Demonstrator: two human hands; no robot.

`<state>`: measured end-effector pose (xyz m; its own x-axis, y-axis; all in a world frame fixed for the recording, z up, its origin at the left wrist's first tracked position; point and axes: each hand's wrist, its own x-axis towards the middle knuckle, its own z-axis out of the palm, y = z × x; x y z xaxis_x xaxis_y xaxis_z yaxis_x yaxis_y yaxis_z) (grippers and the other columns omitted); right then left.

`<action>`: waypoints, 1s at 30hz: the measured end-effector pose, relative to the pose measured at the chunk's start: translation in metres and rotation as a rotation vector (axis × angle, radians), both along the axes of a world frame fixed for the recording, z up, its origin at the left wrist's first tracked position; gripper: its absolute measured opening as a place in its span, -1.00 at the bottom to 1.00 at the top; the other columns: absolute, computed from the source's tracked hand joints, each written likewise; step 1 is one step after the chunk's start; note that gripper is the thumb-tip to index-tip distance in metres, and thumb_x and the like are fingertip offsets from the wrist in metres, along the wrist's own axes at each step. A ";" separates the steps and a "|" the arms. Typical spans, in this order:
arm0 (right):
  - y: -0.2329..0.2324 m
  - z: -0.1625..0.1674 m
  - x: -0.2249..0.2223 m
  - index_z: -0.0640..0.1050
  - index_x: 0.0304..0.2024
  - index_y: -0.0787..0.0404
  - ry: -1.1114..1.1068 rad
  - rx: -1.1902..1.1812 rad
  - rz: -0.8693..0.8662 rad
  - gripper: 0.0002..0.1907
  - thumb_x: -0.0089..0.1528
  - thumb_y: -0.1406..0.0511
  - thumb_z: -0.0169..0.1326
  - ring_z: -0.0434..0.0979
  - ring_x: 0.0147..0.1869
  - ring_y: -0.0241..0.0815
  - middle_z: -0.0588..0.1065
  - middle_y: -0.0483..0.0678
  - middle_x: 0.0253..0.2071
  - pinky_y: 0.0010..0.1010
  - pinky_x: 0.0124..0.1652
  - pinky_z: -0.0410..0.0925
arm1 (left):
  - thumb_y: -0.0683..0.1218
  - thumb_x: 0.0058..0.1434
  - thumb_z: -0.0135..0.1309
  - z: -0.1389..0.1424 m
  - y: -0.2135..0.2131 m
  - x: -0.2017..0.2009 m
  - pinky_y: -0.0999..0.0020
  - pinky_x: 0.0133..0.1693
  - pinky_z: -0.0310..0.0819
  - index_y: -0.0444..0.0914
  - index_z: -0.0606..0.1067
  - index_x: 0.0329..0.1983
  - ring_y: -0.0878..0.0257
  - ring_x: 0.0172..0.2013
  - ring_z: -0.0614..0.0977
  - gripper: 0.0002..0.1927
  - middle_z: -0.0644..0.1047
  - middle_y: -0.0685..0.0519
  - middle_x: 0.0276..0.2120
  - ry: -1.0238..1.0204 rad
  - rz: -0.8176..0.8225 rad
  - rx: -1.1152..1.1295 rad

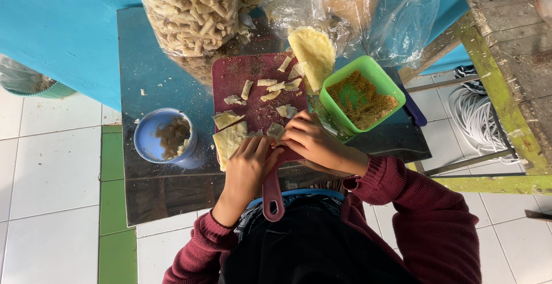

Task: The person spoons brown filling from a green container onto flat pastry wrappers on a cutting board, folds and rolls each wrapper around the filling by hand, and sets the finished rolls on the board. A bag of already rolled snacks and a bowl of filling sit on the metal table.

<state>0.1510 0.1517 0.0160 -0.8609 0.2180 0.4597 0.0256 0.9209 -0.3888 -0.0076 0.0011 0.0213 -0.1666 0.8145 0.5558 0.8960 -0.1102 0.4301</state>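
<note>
Both hands meet at the near edge of the red cutting board; the left hand and right hand pinch closed on one small dough piece, just beside the fingertips, while the large dough sheet touches the left hand's side.

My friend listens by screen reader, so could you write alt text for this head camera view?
Seen from above, a person's left hand and right hand meet over a small dough piece on a dark red cutting board. Cut dough pieces lie on the board, between a blue bowl and a green tub of brown crumbs.
</note>
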 end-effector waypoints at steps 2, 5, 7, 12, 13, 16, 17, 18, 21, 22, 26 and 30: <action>0.002 -0.003 -0.001 0.61 -0.23 0.17 -0.010 -0.083 -0.004 -0.88 0.18 0.34 0.26 0.42 0.05 -0.08 0.51 -0.15 -0.18 -0.25 0.07 0.25 | -0.05 0.26 0.21 0.002 0.003 0.000 0.25 -0.33 0.53 -0.21 0.51 -0.21 0.15 -0.29 0.64 -0.83 0.56 0.09 -0.30 -0.031 0.015 0.009; 0.004 -0.003 0.000 0.60 -0.22 0.13 -0.083 -0.236 -0.024 -0.87 0.19 0.34 0.26 0.45 0.03 -0.15 0.53 -0.22 -0.22 -0.30 0.06 0.27 | -0.06 0.28 0.19 0.004 0.005 0.000 0.24 -0.35 0.52 -0.17 0.54 -0.22 0.13 -0.31 0.64 -0.89 0.55 0.09 -0.32 -0.100 0.037 -0.047; 0.004 -0.001 0.001 0.59 -0.23 0.12 -0.106 -0.226 -0.035 -0.88 0.19 0.34 0.27 0.46 0.01 -0.17 0.53 -0.25 -0.24 -0.27 0.05 0.25 | -0.06 0.28 0.17 0.004 0.006 0.000 0.23 -0.36 0.51 -0.16 0.55 -0.21 0.12 -0.32 0.64 -0.91 0.54 0.08 -0.33 -0.143 0.043 -0.084; -0.004 0.007 -0.001 0.59 -0.22 0.16 -0.063 0.051 -0.009 -0.82 0.12 0.35 0.29 0.39 0.08 -0.06 0.48 -0.13 -0.16 -0.21 0.10 0.23 | -0.09 0.29 0.17 0.003 0.007 0.000 0.24 -0.36 0.51 -0.14 0.54 -0.25 0.15 -0.30 0.63 -0.95 0.55 0.12 -0.31 -0.167 0.055 -0.113; -0.006 0.009 0.003 0.59 -0.18 0.19 -0.076 0.153 0.008 -0.77 0.11 0.35 0.28 0.39 0.12 -0.04 0.47 -0.10 -0.13 -0.19 0.14 0.23 | -0.09 0.28 0.17 0.003 0.007 0.001 0.25 -0.34 0.52 -0.13 0.54 -0.24 0.17 -0.29 0.63 -0.95 0.56 0.14 -0.30 -0.131 0.052 -0.094; -0.009 0.014 0.010 0.58 -0.08 0.31 -0.102 0.263 0.081 -0.54 -0.01 0.27 0.29 0.38 0.15 0.02 0.46 0.00 -0.06 -0.09 0.15 0.21 | -0.13 0.22 0.17 0.003 0.002 0.002 0.29 -0.32 0.54 -0.12 0.54 -0.18 0.21 -0.24 0.63 -0.89 0.57 0.17 -0.26 -0.027 0.036 -0.057; -0.009 0.015 0.012 0.57 -0.05 0.36 -0.109 0.269 0.108 -0.44 -0.07 0.22 0.30 0.37 0.15 0.05 0.45 0.03 -0.04 -0.05 0.14 0.20 | -0.16 0.20 0.16 0.003 0.000 0.001 0.30 -0.31 0.55 -0.13 0.54 -0.15 0.21 -0.21 0.63 -0.84 0.57 0.17 -0.24 0.005 0.023 -0.055; -0.009 0.014 0.012 0.57 -0.04 0.33 -0.111 0.293 0.106 -0.46 -0.05 0.23 0.30 0.37 0.16 0.02 0.46 0.02 -0.03 -0.05 0.14 0.20 | -0.18 0.17 0.15 0.003 -0.002 0.001 0.31 -0.30 0.56 -0.14 0.55 -0.11 0.22 -0.19 0.63 -0.79 0.58 0.17 -0.21 0.038 0.009 -0.051; -0.009 0.010 0.011 0.55 -0.02 0.29 -0.114 0.345 0.093 -0.48 0.00 0.23 0.31 0.38 0.17 -0.03 0.47 -0.01 0.00 -0.06 0.15 0.19 | -0.11 0.22 0.20 0.001 -0.005 0.002 0.30 -0.32 0.54 -0.16 0.54 -0.13 0.23 -0.24 0.62 -0.83 0.58 0.14 -0.22 0.066 0.002 -0.017; -0.009 0.009 0.012 0.55 -0.01 0.30 -0.114 0.347 0.086 -0.47 0.00 0.23 0.31 0.38 0.17 -0.02 0.47 -0.01 -0.01 -0.04 0.14 0.19 | -0.12 0.23 0.19 -0.001 -0.005 0.003 0.30 -0.27 0.55 -0.18 0.53 -0.12 0.22 -0.22 0.62 -0.83 0.57 0.13 -0.21 0.102 0.015 0.000; -0.011 0.003 0.009 0.53 -0.07 0.30 -0.140 0.372 0.040 -0.52 0.01 0.25 0.30 0.40 0.14 -0.02 0.47 -0.03 -0.06 -0.03 0.10 0.19 | -0.16 0.25 0.17 -0.007 0.004 0.005 0.29 -0.21 0.54 -0.21 0.52 -0.12 0.19 -0.22 0.61 -0.85 0.56 0.09 -0.22 0.154 0.074 -0.004; -0.015 0.004 0.002 0.52 -0.11 0.23 -0.095 0.279 -0.059 -0.76 0.20 0.33 0.23 0.39 0.15 -0.07 0.44 -0.10 -0.10 -0.09 0.13 0.18 | -0.13 0.27 0.17 -0.010 0.009 0.006 0.24 -0.25 0.52 -0.16 0.53 -0.18 0.14 -0.26 0.60 -0.91 0.56 0.08 -0.27 -0.046 0.119 -0.075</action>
